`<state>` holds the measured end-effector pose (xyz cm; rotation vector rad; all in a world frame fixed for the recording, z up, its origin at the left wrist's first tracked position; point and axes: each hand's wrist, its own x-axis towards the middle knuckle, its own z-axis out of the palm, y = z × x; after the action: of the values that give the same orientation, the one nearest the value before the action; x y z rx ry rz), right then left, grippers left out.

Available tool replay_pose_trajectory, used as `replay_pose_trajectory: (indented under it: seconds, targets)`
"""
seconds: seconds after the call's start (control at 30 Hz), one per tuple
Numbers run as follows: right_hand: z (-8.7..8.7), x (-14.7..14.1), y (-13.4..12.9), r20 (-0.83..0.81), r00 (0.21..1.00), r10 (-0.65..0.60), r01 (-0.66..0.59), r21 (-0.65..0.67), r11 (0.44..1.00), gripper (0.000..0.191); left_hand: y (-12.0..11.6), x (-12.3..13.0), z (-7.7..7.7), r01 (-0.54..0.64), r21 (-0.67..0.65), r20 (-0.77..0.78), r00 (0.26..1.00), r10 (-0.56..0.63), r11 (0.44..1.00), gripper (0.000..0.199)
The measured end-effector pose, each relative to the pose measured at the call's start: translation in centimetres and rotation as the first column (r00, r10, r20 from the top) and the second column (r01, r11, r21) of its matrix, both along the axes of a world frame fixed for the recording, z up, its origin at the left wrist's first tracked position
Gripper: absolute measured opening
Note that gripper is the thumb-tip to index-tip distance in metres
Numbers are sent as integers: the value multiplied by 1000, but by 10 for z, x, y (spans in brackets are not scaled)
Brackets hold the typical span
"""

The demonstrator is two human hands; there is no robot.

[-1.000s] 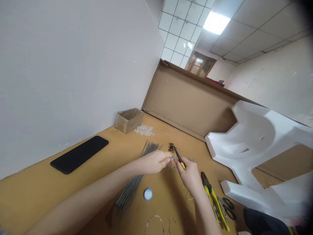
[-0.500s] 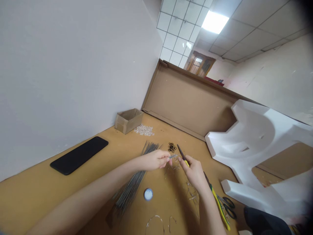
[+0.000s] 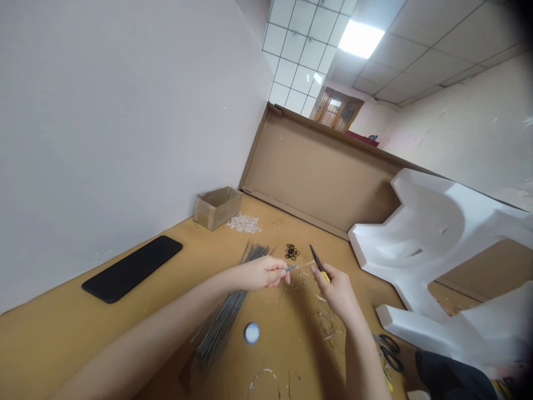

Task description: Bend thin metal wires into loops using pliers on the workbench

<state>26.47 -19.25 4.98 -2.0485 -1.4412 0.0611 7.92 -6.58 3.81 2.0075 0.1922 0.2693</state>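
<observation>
Yellow and black, a narrow pointed tool [image 3: 318, 265] sticks out of the right hand [image 3: 339, 293], whose fingers are curled closed around its yellow handle. The left hand [image 3: 263, 273] is almost closed as well, with thumb and fingers pinching a short thin wire [image 3: 293, 267] that points toward the tool's dark tip. The two lie very close, but whether they touch is too fine to tell.

Both hands are held above a tan tabletop [image 3: 62, 339]. A long bundle of grey wires [image 3: 219, 333] lies beneath the left forearm, and a small heap of black rubber rings [image 3: 292, 251] sits just beyond the hands. Shiny scraps [image 3: 328, 328] are scattered below the right hand, near a small round white lid [image 3: 252, 333]. Farther off, a pile of tiny silvery bits [image 3: 244, 223] lies beside a small cardboard box [image 3: 216, 208]. A flat black slab [image 3: 132, 269] lies along the wall, and scissors [image 3: 389, 353] sit by a white foam block [image 3: 433, 239].
</observation>
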Motion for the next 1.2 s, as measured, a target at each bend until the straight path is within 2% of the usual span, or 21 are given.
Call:
replay_pose_trajectory:
  seconds: [0.17,0.23,0.3,0.37,0.47,0.6,0.77,0.93,1.1,1.2]
  targets:
    - [8,19,-8,-100,991,-83,82,-12,997,41,18,-10,1,72,43,-90,994,-68,997,30]
    - [10,21,-9,-113,989,-93,91,-20,996,41,30,-14,0,33,93,-127,992,-21,995,30]
    - [10,21,-8,-118,989,-90,87,-29,996,41,44,-17,-4,-75,207,-171,979,111,976,26]
    - [11,19,-8,-116,988,-97,93,-45,995,41,61,-19,-14,-229,363,-223,920,323,903,22]
    - [11,16,-6,-111,988,-111,105,-60,993,40,84,-23,-33,-321,426,-317,823,472,846,20]
    - [12,13,-5,-112,989,-99,88,-92,992,40,102,-26,-56,-327,455,-490,685,539,829,18]
    - [8,12,-2,-86,994,-61,51,-108,993,41,109,-27,-66,-309,524,-555,583,593,794,20]
    - [6,11,-2,-80,996,-39,31,-103,994,38,109,-27,-66,-292,589,-519,577,630,753,31]
    - [3,14,-2,-63,998,-27,20,-107,994,39,107,-26,-68,-304,614,-485,584,651,729,28]
    - [0,16,-1,-38,999,5,-9,-102,995,40,105,-28,-64,-325,617,-453,599,660,717,22]
